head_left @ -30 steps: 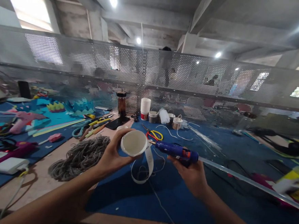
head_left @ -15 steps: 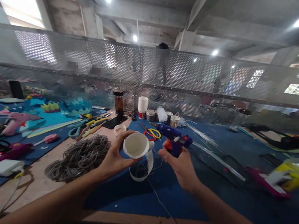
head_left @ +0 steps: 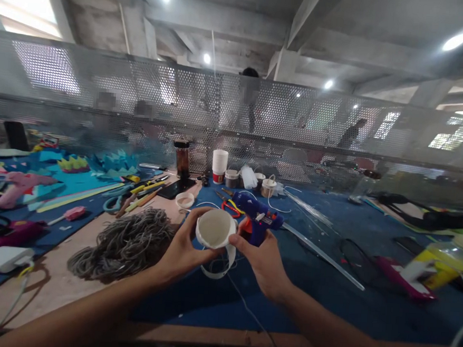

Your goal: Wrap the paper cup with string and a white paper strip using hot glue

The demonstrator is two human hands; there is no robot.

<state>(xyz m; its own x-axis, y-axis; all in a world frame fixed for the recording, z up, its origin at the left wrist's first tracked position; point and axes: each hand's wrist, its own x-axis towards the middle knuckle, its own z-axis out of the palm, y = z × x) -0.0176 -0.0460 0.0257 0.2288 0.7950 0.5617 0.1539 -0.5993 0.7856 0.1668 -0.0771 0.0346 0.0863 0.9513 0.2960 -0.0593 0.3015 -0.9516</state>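
My left hand (head_left: 186,247) is wrapped around a white paper cup (head_left: 215,229), its open mouth tilted toward me. A white paper strip (head_left: 231,255) hangs in a loop below the cup's right side. In my right hand (head_left: 267,260) is a blue glue gun (head_left: 258,212) with an orange trigger, close to the right of the cup. A long clear glue stick (head_left: 324,256) sticks out of the gun's back end. The gun's nozzle points away to the left, behind the cup. Fingers of my right hand curl around the handle, partly hidden.
A heap of grey cord (head_left: 125,245) lies left of the cup. Behind stand stacked paper cups (head_left: 219,167), a dark-capped bottle (head_left: 182,159) and a phone (head_left: 176,188). Pliers (head_left: 231,208) lie beyond the cup. Pink glue gun (head_left: 24,188) at left; yellow container (head_left: 442,267) at right.
My right hand has brought the glue gun left, up close to the cup. The cup has shifted slightly right in my left hand. The view has turned a little.
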